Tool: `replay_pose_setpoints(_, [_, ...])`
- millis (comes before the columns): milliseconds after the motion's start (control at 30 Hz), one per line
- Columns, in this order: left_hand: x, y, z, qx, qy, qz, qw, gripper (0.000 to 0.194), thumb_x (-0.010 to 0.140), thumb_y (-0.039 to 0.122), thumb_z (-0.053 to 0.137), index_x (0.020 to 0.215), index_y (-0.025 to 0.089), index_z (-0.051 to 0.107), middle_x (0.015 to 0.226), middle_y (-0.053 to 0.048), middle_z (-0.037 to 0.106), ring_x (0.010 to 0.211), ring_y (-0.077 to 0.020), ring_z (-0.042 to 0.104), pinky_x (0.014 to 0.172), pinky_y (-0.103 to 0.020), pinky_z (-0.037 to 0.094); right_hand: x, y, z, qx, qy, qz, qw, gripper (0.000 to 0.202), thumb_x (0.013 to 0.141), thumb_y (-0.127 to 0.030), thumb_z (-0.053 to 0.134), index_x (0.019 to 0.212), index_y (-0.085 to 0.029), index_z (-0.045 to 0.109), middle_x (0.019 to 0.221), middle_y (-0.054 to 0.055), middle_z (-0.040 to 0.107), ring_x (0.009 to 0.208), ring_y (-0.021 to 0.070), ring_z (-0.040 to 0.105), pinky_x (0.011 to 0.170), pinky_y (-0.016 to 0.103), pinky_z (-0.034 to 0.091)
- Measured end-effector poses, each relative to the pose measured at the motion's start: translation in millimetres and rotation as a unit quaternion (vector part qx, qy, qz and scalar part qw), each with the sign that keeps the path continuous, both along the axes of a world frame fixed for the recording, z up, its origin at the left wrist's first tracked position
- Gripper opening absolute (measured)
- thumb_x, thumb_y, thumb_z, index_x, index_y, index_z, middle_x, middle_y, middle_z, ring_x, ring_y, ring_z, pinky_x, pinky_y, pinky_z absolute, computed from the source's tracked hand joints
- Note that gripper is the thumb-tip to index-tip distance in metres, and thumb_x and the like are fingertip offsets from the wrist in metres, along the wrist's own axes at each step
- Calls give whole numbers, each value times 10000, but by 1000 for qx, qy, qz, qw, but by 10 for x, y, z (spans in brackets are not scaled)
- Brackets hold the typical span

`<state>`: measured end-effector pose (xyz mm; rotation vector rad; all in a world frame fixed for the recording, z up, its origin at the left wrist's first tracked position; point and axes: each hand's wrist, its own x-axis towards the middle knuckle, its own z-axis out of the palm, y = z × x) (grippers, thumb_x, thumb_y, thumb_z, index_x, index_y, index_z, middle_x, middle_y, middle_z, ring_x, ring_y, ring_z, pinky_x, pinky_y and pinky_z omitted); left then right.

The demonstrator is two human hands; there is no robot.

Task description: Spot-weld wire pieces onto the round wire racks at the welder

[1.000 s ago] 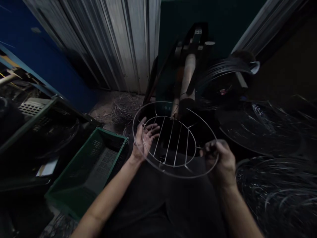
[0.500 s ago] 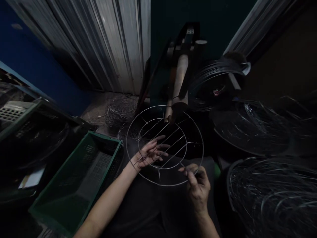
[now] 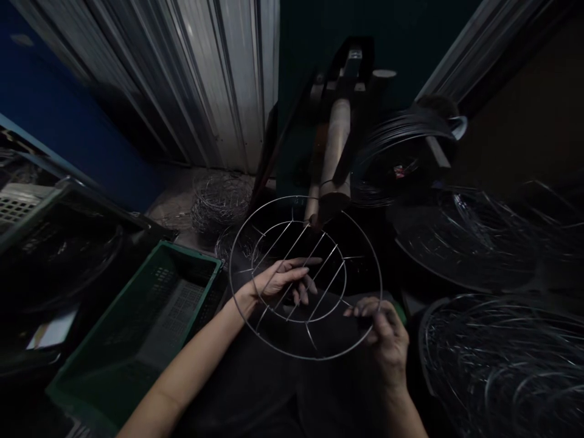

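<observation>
A round wire rack (image 3: 319, 358) with an outer ring, an inner ring and several parallel bars hangs tilted before me. My right hand (image 3: 385, 325) pinches its outer ring at the lower right. Beneath the rack, seen through the wires, my left hand (image 3: 287, 280) has its fingers apart and holds nothing; its wrist is behind the ring's left side. Just beyond the rack's upper edge stands a machine with a pale cylindrical arm (image 3: 336, 140). Whether the rack touches this arm is too dark to tell.
A green crate (image 3: 123, 340) stands at the left. Tangled wire (image 3: 221, 201) lies on the floor behind it. At the right are a wire coil (image 3: 401, 131) and a round container of wire pieces (image 3: 502, 365). A corrugated metal wall (image 3: 228, 79) rises at the back.
The rack has turned somewhat and come slightly down and right with my right hand. My left hand has shifted a little to the right, its fingers still apart.
</observation>
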<state>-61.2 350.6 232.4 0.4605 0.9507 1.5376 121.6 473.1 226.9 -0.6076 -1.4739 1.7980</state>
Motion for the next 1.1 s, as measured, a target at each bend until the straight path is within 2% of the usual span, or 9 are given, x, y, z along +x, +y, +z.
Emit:
replay_pose_setpoints(100, [-6,-9,16,7,31,35,999,577,845,347,598,1349,126,425,773,-76,666,555,-133,645,469,-189,463,-178,227,51,-79,-38,-41,995,270,807,-497,575,869,-235,602,823,1,598,580,122,572,542,287,492])
replay_pose_setpoints(167, [-34,-25,-8,9,44,44,998,551,863,343,570,1352,138,419,766,-68,661,544,-124,639,457,-181,452,-350,387,62,-39,-85,-50,994,356,762,-442,658,1067,-269,595,908,2,623,632,115,590,574,270,507])
replay_pose_setpoints(233, [-64,-38,-46,10,50,48,998,526,875,347,548,1348,151,422,758,-61,657,532,-117,632,443,-171,439,-536,510,74,41,-103,-28,993,468,728,-387,706,1163,-264,586,982,19,640,761,134,613,668,279,525])
replay_pose_setpoints(300, [-80,-44,-78,11,58,56,997,518,877,353,544,1343,161,425,756,-58,655,524,-111,626,438,-167,435,-707,574,101,99,-89,-13,991,387,724,-378,708,1078,-233,647,995,33,658,854,159,618,750,305,524])
replay_pose_setpoints(367, [-79,-40,-93,11,66,72,995,517,873,365,547,1335,164,429,746,-50,651,506,-104,616,426,-160,426,-847,586,137,129,-76,-20,989,251,729,-382,700,907,-205,693,922,33,677,841,167,627,771,318,518])
replay_pose_setpoints(433, [-66,-24,-88,12,71,91,993,529,864,379,554,1328,158,429,729,-40,646,486,-101,608,411,-158,416,-956,574,169,140,-68,-36,987,205,721,-373,707,828,-199,690,848,23,680,796,162,631,762,313,514])
replay_pose_setpoints(633, [-43,47,-47,14,80,132,988,605,852,412,551,1369,163,361,685,-1,620,455,-97,597,369,-150,397,-1172,607,164,166,-50,-59,983,186,714,-356,710,739,-195,619,722,-10,637,697,136,597,683,276,483])
replay_pose_setpoints(867, [-23,51,-23,21,75,171,982,629,847,433,553,1378,166,348,670,12,602,429,-82,573,346,-138,364,-1308,639,164,204,-45,-52,976,157,737,-348,676,737,-200,624,729,-13,631,695,131,572,678,264,460])
replay_pose_setpoints(1100, [-19,63,-21,32,66,192,979,670,832,448,566,1379,142,330,657,17,600,416,-88,568,332,-147,384,-1400,638,208,199,-49,-39,978,157,717,-350,684,726,-204,626,706,-18,623,692,132,563,665,258,450])
